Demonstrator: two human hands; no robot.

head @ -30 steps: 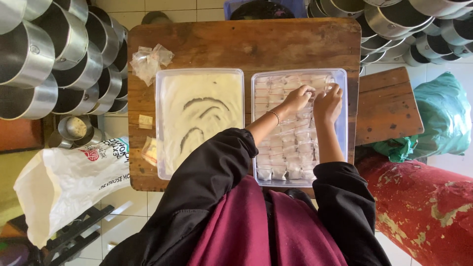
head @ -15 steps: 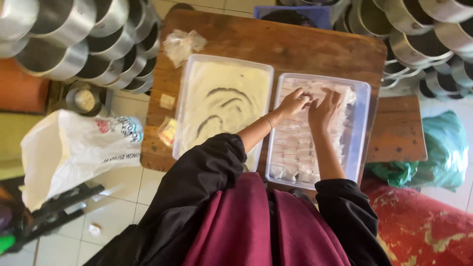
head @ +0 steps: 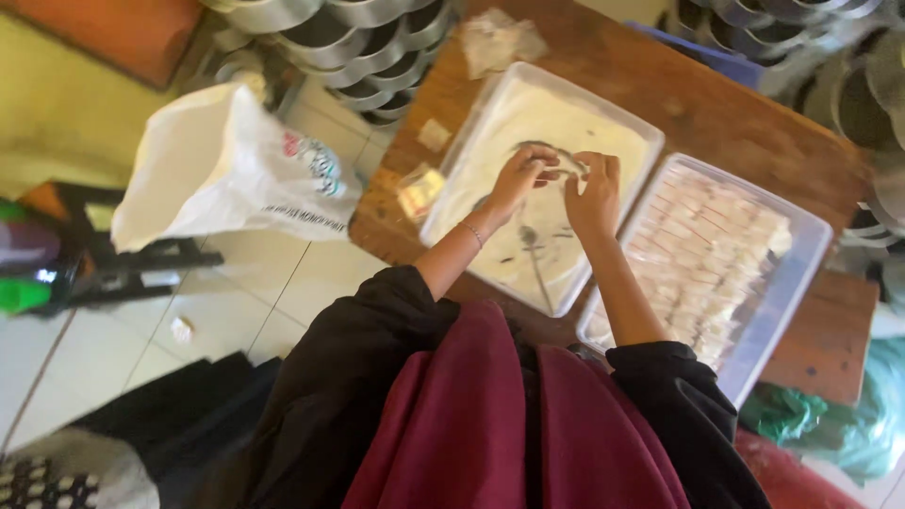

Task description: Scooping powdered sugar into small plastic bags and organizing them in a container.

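My left hand (head: 521, 176) and my right hand (head: 594, 193) meet fingertip to fingertip above a clear rectangular tray of white powder (head: 584, 118) marked with dark finger trails. The fingers of both hands are curled and pinched together. Whether something small sits between them is too blurred to tell. To the right, touching that tray, is a second clear tray (head: 801, 273) packed with rows of small pale wrapped pieces (head: 707, 245). Both trays rest on a brown wooden table (head: 688, 85). I wear black sleeves and a maroon cloth.
Stacked round metal tins (head: 349, 38) stand at the top left, more at the top right (head: 848, 57). A white plastic bag (head: 226, 160) hangs left of the table. Small wrapped packets (head: 419, 188) lie near the left edge, a crumpled clear bag (head: 495, 38) at the back. A green bag (head: 830, 424) lies at the lower right.
Both hands have moved left, from the tray of wrapped pieces to above the powder tray. The camera has tilted, so the whole scene has shifted right.
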